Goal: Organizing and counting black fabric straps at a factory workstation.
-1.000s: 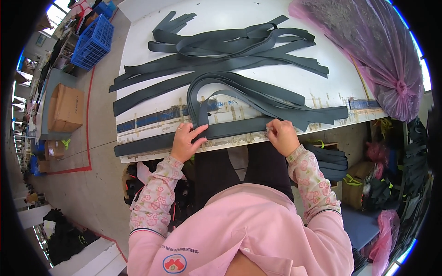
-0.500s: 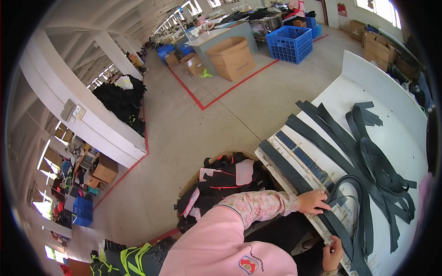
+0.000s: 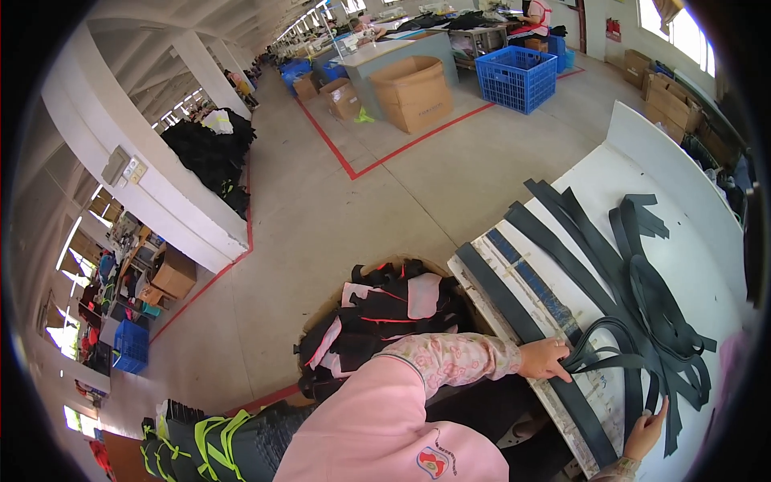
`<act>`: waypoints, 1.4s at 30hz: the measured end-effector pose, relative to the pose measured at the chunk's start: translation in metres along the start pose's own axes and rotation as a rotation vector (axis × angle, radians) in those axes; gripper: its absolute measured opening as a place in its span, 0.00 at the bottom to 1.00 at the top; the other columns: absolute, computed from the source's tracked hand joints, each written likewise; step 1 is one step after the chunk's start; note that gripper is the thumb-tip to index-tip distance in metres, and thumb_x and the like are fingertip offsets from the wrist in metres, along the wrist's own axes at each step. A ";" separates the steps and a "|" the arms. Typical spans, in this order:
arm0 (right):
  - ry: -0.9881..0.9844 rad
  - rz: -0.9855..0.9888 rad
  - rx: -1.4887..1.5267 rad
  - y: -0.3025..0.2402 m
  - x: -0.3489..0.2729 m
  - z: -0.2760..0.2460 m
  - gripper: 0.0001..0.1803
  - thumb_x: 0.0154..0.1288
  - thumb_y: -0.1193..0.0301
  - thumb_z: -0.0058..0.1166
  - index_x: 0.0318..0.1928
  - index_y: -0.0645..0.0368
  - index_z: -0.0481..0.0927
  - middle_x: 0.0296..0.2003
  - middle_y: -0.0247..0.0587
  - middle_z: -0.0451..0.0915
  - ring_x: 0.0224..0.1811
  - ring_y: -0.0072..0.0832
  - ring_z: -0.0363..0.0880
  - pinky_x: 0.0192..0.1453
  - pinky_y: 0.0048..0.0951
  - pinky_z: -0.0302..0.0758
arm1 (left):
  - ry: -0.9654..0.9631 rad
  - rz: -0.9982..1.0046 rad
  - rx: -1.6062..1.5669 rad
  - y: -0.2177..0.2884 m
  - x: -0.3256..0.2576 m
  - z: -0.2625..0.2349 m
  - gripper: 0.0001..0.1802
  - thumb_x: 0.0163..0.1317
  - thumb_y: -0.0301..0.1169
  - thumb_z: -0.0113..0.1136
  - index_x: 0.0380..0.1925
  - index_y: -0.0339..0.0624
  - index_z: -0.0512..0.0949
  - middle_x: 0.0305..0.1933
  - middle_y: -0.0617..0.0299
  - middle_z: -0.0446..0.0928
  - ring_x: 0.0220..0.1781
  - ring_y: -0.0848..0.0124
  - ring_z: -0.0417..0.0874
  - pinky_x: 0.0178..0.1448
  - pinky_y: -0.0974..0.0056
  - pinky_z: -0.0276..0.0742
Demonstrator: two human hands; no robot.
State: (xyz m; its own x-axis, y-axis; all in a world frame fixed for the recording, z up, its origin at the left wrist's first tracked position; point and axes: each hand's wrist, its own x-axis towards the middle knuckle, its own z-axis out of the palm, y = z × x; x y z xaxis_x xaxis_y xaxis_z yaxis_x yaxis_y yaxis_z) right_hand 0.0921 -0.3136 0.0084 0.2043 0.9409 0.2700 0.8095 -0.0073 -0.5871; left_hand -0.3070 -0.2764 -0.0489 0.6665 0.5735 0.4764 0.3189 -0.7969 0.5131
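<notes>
On the white work table lie several long dark grey webbing straps (image 3: 574, 245). One flat strap (image 3: 502, 293) runs along the near edge, under my left hand (image 3: 544, 359). That hand is closed at the near end of a looped bundle of strap (image 3: 606, 329), its thumb and fingers pinching the bundle. Farther right and nearer the lower edge, my right hand (image 3: 645, 431) is closed on a hanging part of the same dark strap, with the index finger stretched along it. The gripped parts are partly hidden by the fingers.
A carton of black and pink sewn pieces (image 3: 393, 309) stands left of the table. Tied grey bundles with neon-yellow cords (image 3: 213, 442) lie lower left. A blue crate (image 3: 516, 79), a big carton (image 3: 414, 92) and a white pillar (image 3: 152, 161) stand beyond. The table has a raised white edge (image 3: 683, 165).
My right hand has moved right, away from the table's near edge, onto the looped strap. My left hand has stayed near the bundle, whose loop now lies bent rightward. The view has shifted slightly.
</notes>
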 end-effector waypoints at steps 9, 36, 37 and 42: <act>-0.369 0.181 0.687 -0.114 -0.093 0.077 0.10 0.68 0.81 0.52 0.49 0.66 0.79 0.27 0.29 0.75 0.29 0.15 0.75 0.35 0.19 0.70 | -0.030 -0.023 0.037 0.015 0.001 0.013 0.22 0.58 0.36 0.66 0.55 0.61 0.84 0.41 0.57 0.69 0.47 0.56 0.71 0.54 0.54 0.68; -0.311 0.052 0.253 -0.156 -0.095 0.124 0.09 0.60 0.71 0.60 0.41 0.54 0.81 0.21 0.35 0.79 0.25 0.38 0.79 0.44 0.39 0.69 | -0.052 -0.079 0.021 0.009 0.006 0.000 0.29 0.53 0.29 0.69 0.58 0.64 0.83 0.36 0.61 0.67 0.41 0.60 0.69 0.47 0.58 0.70; -0.310 0.050 0.243 -0.158 -0.095 0.125 0.08 0.60 0.71 0.60 0.41 0.53 0.80 0.21 0.35 0.79 0.25 0.38 0.79 0.43 0.40 0.68 | -0.050 -0.077 0.020 0.008 0.006 0.000 0.29 0.53 0.29 0.69 0.58 0.64 0.83 0.36 0.61 0.67 0.41 0.60 0.69 0.47 0.58 0.70; -0.245 -0.035 0.126 -0.156 -0.099 0.136 0.08 0.59 0.72 0.60 0.40 0.54 0.80 0.22 0.35 0.80 0.26 0.39 0.80 0.45 0.42 0.68 | -0.059 -0.077 0.020 0.006 0.006 -0.001 0.29 0.53 0.29 0.69 0.58 0.63 0.83 0.35 0.61 0.67 0.41 0.60 0.69 0.47 0.58 0.70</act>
State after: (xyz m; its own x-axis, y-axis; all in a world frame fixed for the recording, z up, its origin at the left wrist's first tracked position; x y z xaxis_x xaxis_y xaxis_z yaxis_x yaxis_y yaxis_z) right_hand -0.1287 -0.3593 -0.0305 0.0254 0.9938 0.1081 0.7355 0.0547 -0.6753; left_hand -0.3014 -0.2778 -0.0422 0.6782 0.6211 0.3928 0.3838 -0.7551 0.5315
